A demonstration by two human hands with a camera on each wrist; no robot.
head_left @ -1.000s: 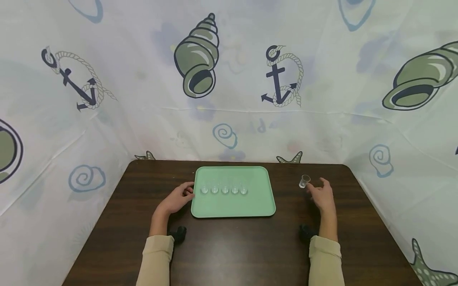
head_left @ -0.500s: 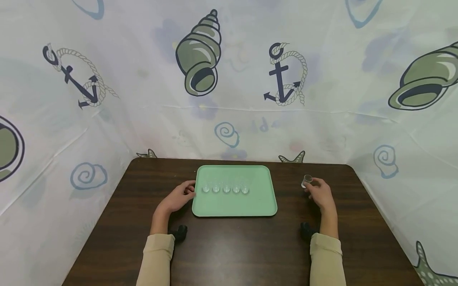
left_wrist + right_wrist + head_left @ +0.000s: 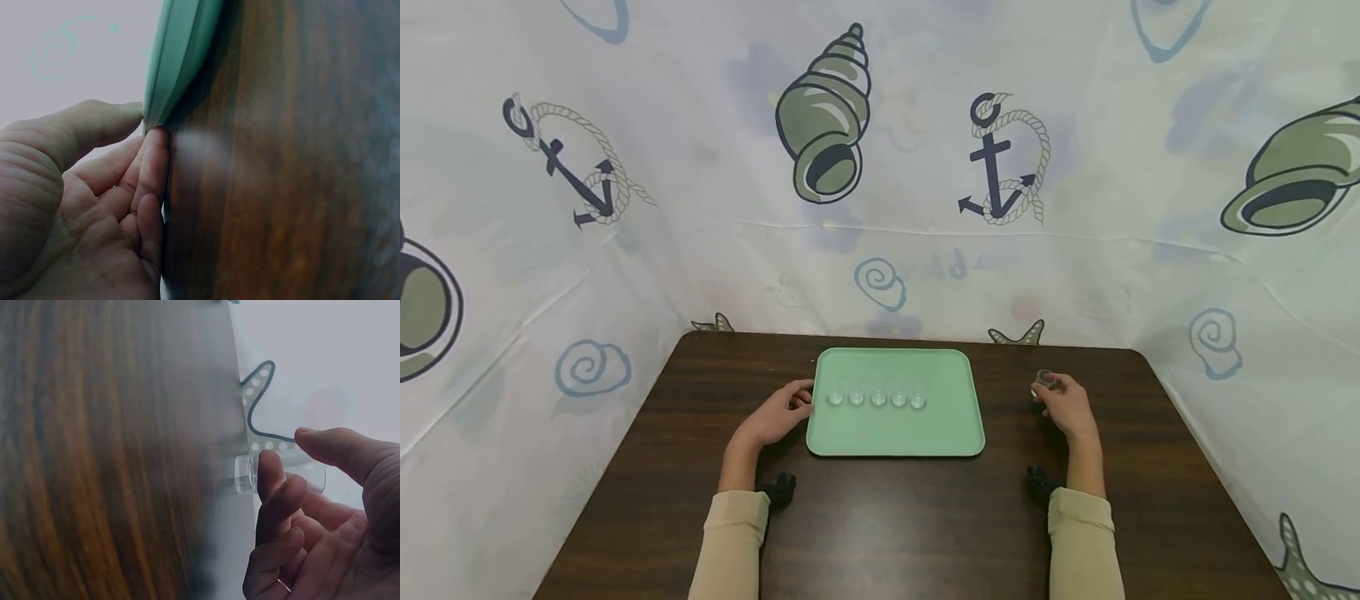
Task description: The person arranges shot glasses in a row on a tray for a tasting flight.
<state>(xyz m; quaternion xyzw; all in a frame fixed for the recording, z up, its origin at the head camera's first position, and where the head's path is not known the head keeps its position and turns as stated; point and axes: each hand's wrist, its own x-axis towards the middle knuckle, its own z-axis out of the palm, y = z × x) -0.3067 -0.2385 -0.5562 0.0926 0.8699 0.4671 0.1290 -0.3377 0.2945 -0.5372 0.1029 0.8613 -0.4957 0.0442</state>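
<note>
At the left side of the green tray [image 3: 895, 433], my left hand [image 3: 778, 414] pinches the rim, thumb tip on the edge and curled fingers low beside it, as the left wrist view shows. Several small clear shot glasses [image 3: 878, 398] stand in a row across the tray's middle. Another clear shot glass [image 3: 1045, 378] is to the right of the tray, upright. My right hand [image 3: 1067, 406] grips it between thumb and fingers. Seen from the right wrist, the fingers cross in front of this glass and hide its middle; its thick base shows close to the table surface.
The dark wooden table [image 3: 865, 533] spreads around the tray, with bare wood between tray and right hand. A white cloth [image 3: 925, 275] printed with shells and anchors hangs behind and at both sides. A black wrist device [image 3: 1040, 483] sits on the right forearm, another [image 3: 781, 490] on the left.
My right hand has reached slightly left and closed its fingers round the lone glass, which now stands straighter than its earlier lean. The left hand stays at the tray rim; the view shifts slightly.
</note>
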